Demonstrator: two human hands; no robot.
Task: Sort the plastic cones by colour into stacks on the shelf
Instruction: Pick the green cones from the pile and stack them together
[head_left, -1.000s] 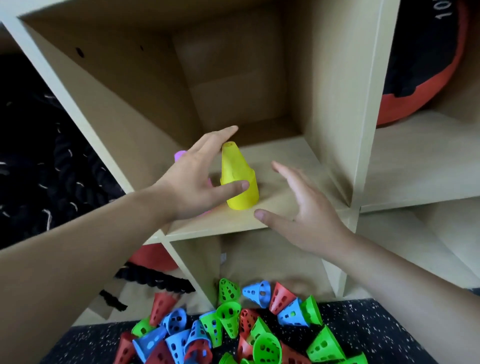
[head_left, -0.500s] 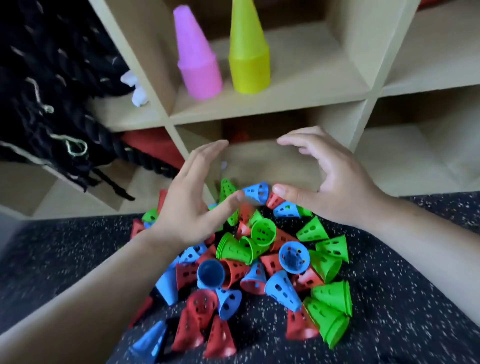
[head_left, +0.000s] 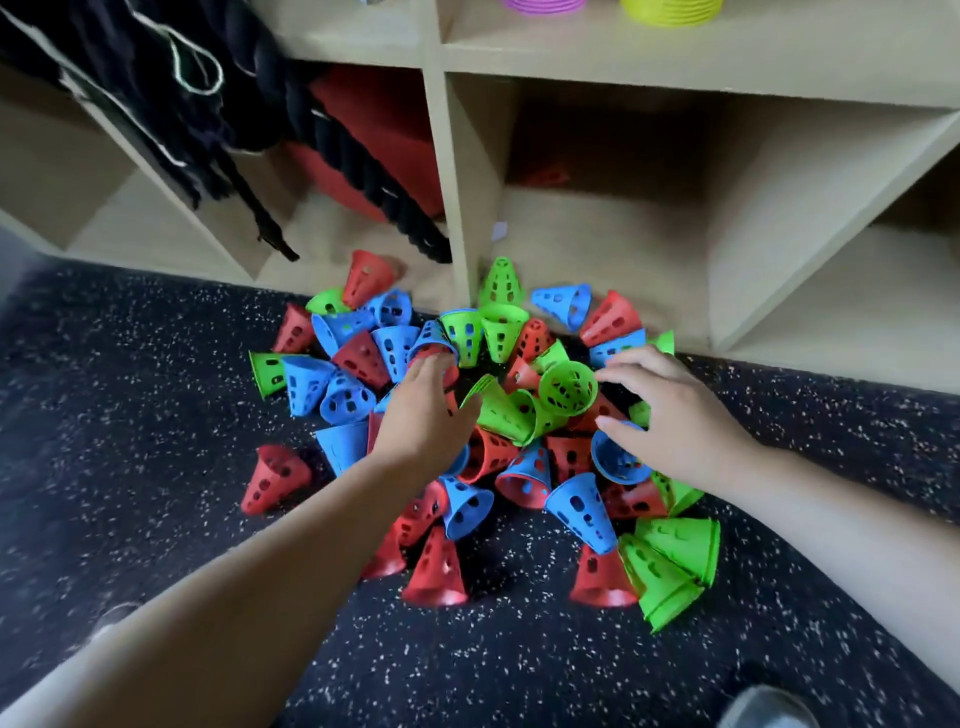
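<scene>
A heap of several red, blue and green perforated cones (head_left: 524, 452) lies on the dark speckled floor in front of the wooden shelf (head_left: 457, 171). My left hand (head_left: 426, 415) reaches into the heap's middle, fingers extended over blue and red cones, holding nothing. My right hand (head_left: 670, 421) hovers with spread fingers beside an upturned green cone (head_left: 567, 387) and over a blue cone (head_left: 615, 460). On the upper shelf board only the bases of a pink stack (head_left: 543, 5) and a yellow stack (head_left: 670, 10) show.
Thick black ropes (head_left: 218, 119) hang over the left shelf compartments, with a red ball (head_left: 384, 150) behind them. The lower middle compartment (head_left: 597, 228) behind the heap is open. A shoe tip (head_left: 763, 709) shows at the bottom right.
My view has dropped from the shelf to the floor. Both hands have left the yellow stack and come down onto the cone heap, now spread just above the cones.
</scene>
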